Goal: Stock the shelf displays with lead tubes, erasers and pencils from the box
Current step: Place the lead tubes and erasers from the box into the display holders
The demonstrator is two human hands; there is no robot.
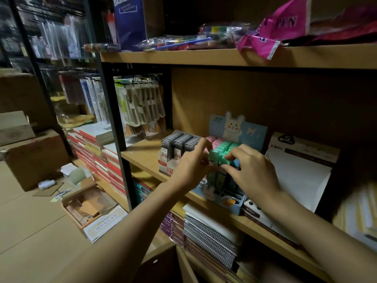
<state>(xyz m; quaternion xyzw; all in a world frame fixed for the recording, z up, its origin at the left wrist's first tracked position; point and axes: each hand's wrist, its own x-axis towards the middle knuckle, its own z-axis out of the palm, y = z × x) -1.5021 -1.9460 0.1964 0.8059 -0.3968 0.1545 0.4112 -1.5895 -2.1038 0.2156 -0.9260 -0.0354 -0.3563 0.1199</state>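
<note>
The small mint-green rectangular eraser (214, 155) stands upright at the front of the rows in the pale blue cardboard display tray with a white rabbit backboard (237, 127), raised a little above its neighbours and not yet pressed home. It looks light, slightly soft and rubbery, so it should grip well rather than slip; a sleeve or film may cover it, though the dim light makes that hard to tell. The best hold seems to be on its two broad faces near the top, leaving the lower end free to slide into its slot.

The left hand (191, 166) has thumb and fingers closed round the eraser's left side, clamped on it as far as the view shows. The right hand (252, 170) comes in from the other side, fingertips curled down onto the tops of the adjoining green erasers (225, 148), pressing rather than clasping anything; nothing appears held in it.

Just left of the gripping hand sits a display box of grey lead tubes (179, 145), already full. Beyond the right hand lies a white flat box with dark printing (302, 160). All rest on the wooden shelf board (142, 150). The supply box lies low to the left on the floor (89, 205).
</note>
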